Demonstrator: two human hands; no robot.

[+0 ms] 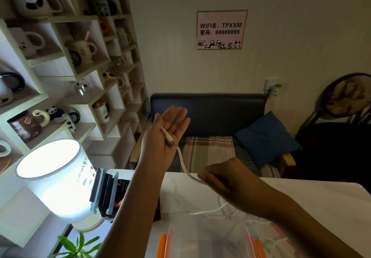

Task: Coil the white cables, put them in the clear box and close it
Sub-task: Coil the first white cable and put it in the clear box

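Observation:
My left hand [168, 133] is raised palm up above the table's far edge, fingers spread, with the plug end of a white cable [181, 157] lying across the palm. The cable runs down and right into my right hand [226, 179], which is closed around it just above the table. More white cable [212, 210] trails on the tabletop below my right wrist. The clear box [200, 239] with orange latches stands at the near edge, under my right forearm. I cannot tell whether its lid is on.
A lit white lamp [58, 177] stands at the left, with a dark holder [106, 191] beside it and a green plant [78, 245] below. The white table [311, 201] spreads right. Behind are a sofa [210, 113] with a blue cushion, a mug shelf and a dark chair.

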